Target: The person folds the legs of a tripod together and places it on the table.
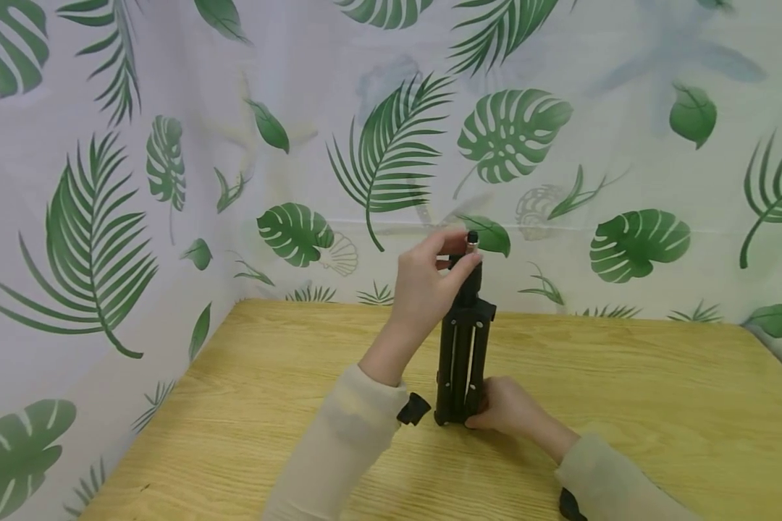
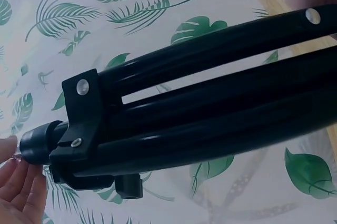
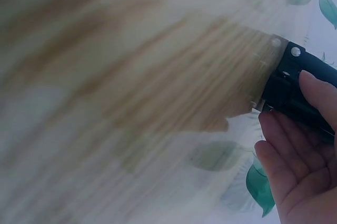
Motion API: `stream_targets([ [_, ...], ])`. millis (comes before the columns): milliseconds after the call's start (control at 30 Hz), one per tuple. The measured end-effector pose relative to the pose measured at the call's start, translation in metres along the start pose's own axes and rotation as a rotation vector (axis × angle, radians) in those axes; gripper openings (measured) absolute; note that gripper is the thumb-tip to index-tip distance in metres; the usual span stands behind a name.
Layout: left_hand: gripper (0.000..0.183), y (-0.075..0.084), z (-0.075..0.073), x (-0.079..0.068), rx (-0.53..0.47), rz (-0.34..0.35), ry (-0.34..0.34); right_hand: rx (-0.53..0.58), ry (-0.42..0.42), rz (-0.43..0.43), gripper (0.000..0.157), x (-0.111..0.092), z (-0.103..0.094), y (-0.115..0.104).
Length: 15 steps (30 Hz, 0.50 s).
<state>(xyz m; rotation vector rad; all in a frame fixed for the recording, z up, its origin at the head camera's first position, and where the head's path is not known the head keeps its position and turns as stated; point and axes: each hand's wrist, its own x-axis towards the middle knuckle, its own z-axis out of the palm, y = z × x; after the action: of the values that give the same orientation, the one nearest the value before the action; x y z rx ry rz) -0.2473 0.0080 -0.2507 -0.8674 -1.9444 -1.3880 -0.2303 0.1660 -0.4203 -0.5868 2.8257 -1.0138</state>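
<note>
A black folded tripod (image 1: 459,354) stands upright at the table's middle, its legs together. My left hand (image 1: 425,275) is at its top, where thumb and fingers pinch the small silver, black-tipped post (image 1: 472,242). Low on the legs, my right hand (image 1: 511,409) grips the tripod from the right, its thumb near the feet. The left wrist view shows the riveted leg collar (image 2: 79,113) and a side knob (image 2: 129,186) beneath it. In the right wrist view, the thumb lies on the black foot end (image 3: 287,89) with the fingers on its other side.
The wood-grain table (image 1: 267,405) reaches back to a white leaf-printed curtain (image 1: 417,43), which also runs along the left side. A black piece (image 1: 413,409) sits by the left cuff, and another dark piece (image 1: 570,504) shows under the right sleeve.
</note>
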Motion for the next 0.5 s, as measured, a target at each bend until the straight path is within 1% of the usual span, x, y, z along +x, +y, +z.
stream_targets([
  [100,0.023,-0.001,0.000,0.001,-0.049,-0.029,0.012,0.004,0.008,-0.013,0.024,0.000,0.001,0.001],
  [200,0.023,0.000,-0.006,-0.001,-0.101,-0.046,0.032,-0.004,0.031,-0.014,0.022,0.000,-0.001,0.001],
  [333,0.025,0.002,-0.026,-0.010,-0.130,-0.062,0.049,-0.015,0.077,0.001,0.020,-0.002,-0.008,0.003],
  [400,0.025,0.001,-0.039,-0.015,-0.118,-0.078,0.053,-0.031,0.098,0.000,0.018,-0.005,-0.014,0.006],
  [500,0.026,-0.005,-0.058,-0.025,-0.074,-0.098,0.056,-0.067,0.121,-0.017,0.015,-0.012,-0.023,0.009],
])
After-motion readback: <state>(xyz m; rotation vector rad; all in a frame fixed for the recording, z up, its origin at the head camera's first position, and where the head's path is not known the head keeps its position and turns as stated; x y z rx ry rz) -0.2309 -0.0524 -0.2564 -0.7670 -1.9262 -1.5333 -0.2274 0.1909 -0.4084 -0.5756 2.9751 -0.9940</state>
